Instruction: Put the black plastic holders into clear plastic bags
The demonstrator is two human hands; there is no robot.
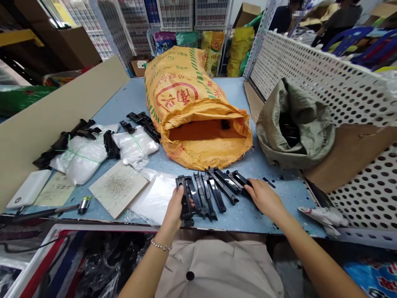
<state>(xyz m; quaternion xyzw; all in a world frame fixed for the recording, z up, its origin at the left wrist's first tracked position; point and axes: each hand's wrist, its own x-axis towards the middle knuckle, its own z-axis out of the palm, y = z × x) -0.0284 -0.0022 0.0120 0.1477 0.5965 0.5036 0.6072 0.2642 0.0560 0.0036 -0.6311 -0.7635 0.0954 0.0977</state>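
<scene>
Several long black plastic strips (215, 192) lie in a slanted row along the front of the blue table. My left hand (176, 207) is closed around black plastic strips (185, 198) at the row's left end; its fingertips show on their far side. At the right end, my right hand (263, 196) is closed on a black plastic strip (238, 178), its fingers partly hidden. Just behind the row, an orange woven sack (186, 91) lies with its mouth facing me and a dark piece inside. Clear plastic bags (155, 196) lie flat beside my left hand.
A grey-green sack (294, 124) with dark contents stands right, by a perforated white panel (350, 82). Tied clear bags (83, 159), more black parts (144, 122), a square board (118, 188), a hammer (62, 210) and a white device (29, 188) lie left.
</scene>
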